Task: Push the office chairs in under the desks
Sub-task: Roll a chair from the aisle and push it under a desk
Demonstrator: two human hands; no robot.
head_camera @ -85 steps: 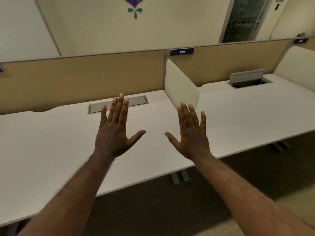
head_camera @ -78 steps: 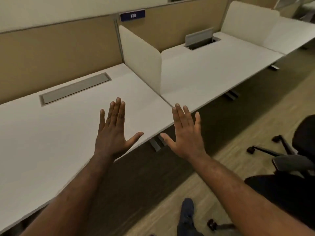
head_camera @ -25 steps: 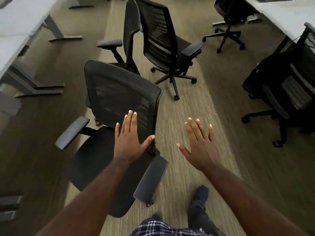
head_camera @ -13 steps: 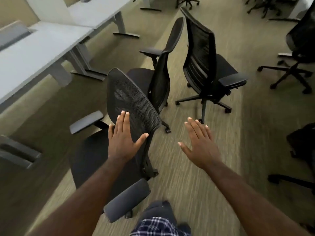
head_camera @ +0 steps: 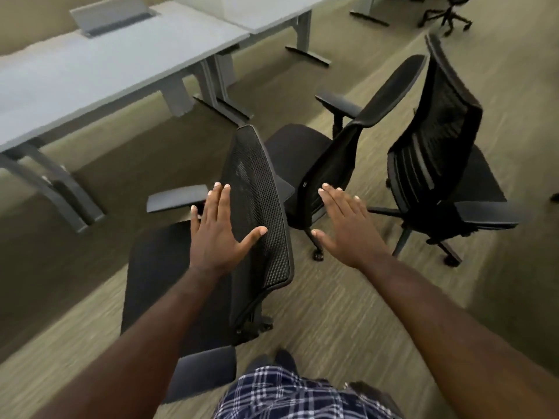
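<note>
Both flat and spread, grasping nothing: left hand (head_camera: 218, 237) over nearest chair (head_camera: 257, 213) backrest, right hand (head_camera: 344, 228) beside it; grey worktop (head_camera: 90, 71) beyond.

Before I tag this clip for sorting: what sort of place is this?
Probably an open-plan office: a row of grey desks, several black mesh office chairs on castors, and carpeted floor.
</note>
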